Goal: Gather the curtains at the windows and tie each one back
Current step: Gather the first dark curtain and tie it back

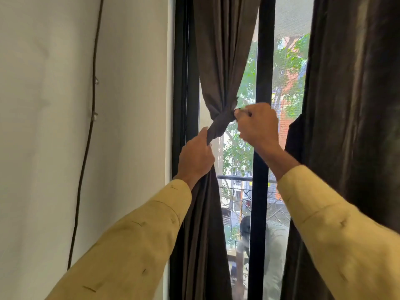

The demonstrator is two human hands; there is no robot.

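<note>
White painted wall (54, 126) fills the left side, with a thin dark cable (93, 100) clipped down it. To its right stands a black-framed window (263, 61), with green trees (287, 61) and an orange building showing through the glass. 2 dark brown fabric curtains hang at it. The left curtain (220, 50) is bunched into a narrow waist at mid-height, just right of the frame's left upright. A twisted strip (218, 126) of the same brown cloth runs down and left from that waist. The left hand (195, 158) has its fingers curled round the lower end of the strip and the gathered folds below it — a full grip. The right hand (257, 124), just right of the waist, pinches the strip's other end between thumb and fingertips. The right curtain (350, 105) hangs loose at the far right, behind the right forearm. Both arms wear pale yellow sleeves (134, 245).
</note>
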